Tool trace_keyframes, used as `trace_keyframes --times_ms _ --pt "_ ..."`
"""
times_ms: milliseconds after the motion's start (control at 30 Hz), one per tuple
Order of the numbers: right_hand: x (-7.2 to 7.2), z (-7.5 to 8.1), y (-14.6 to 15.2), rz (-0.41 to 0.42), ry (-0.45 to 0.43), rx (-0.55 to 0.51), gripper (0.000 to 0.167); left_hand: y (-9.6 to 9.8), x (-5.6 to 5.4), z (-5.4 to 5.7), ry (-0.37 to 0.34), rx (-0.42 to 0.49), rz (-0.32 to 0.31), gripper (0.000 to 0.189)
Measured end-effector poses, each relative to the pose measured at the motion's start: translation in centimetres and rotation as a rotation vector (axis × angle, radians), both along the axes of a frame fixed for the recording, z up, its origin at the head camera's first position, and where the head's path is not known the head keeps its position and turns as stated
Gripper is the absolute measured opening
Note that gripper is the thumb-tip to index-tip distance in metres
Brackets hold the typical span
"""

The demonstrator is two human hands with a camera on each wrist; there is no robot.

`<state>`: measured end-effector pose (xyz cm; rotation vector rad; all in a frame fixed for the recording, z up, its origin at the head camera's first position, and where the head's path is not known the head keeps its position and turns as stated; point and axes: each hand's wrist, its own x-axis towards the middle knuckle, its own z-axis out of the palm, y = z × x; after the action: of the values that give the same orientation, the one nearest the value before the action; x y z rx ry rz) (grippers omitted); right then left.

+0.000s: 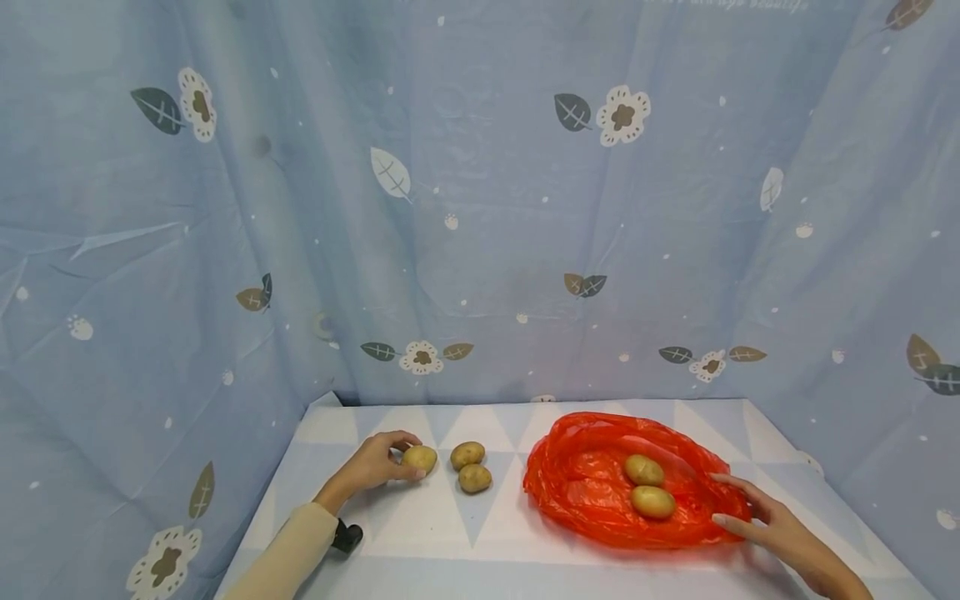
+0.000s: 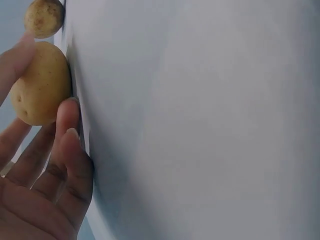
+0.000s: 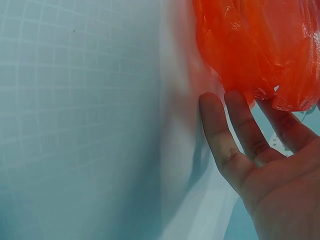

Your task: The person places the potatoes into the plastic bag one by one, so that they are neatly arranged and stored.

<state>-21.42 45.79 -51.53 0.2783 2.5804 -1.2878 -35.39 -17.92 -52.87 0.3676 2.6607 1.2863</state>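
Note:
A yellow-brown potato [image 1: 419, 458] lies at the left of the table, and my left hand [image 1: 381, 461] holds it between thumb and fingers. The left wrist view shows that potato [image 2: 45, 85] up close, with the fingers curved around its near end. On the right, a red plastic bag [image 1: 570, 517] lies spread wide with its mouth upward. Inside it are two potatoes, an upper one [image 1: 643, 470] and a lower one [image 1: 652, 502]. My right hand [image 1: 780, 529] rests at the bag's right edge, fingers extended and touching the plastic. The right wrist view hides the thumb.
Two more potatoes, one behind [image 1: 467, 455] and one in front [image 1: 475, 478], sit together between the left hand and the bag. A small black object [image 1: 347, 537] is by the left wrist. Patterned blue curtains [image 1: 480, 250] enclose the white-and-grey table [image 1: 420, 550].

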Motion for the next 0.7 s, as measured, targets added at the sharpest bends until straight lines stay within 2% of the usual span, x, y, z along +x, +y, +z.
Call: trace_keyframes --times_ms 200,400,700 --pt "-0.35 -0.25 -0.13 -0.003 -0.011 0.005 0.089 0.0 0.33 0.23 0.006 0.013 -0.006 0.052" --pt "-0.34 -0.79 -0.23 -0.005 -0.011 -0.001 0.086 0.18 0.38 -0.22 0.019 -0.003 -0.013 0.049" --pt "-0.87 -0.39 -0.32 0.009 -0.002 0.01 0.088 0.52 0.55 0.21 0.059 -0.013 0.006 0.049"
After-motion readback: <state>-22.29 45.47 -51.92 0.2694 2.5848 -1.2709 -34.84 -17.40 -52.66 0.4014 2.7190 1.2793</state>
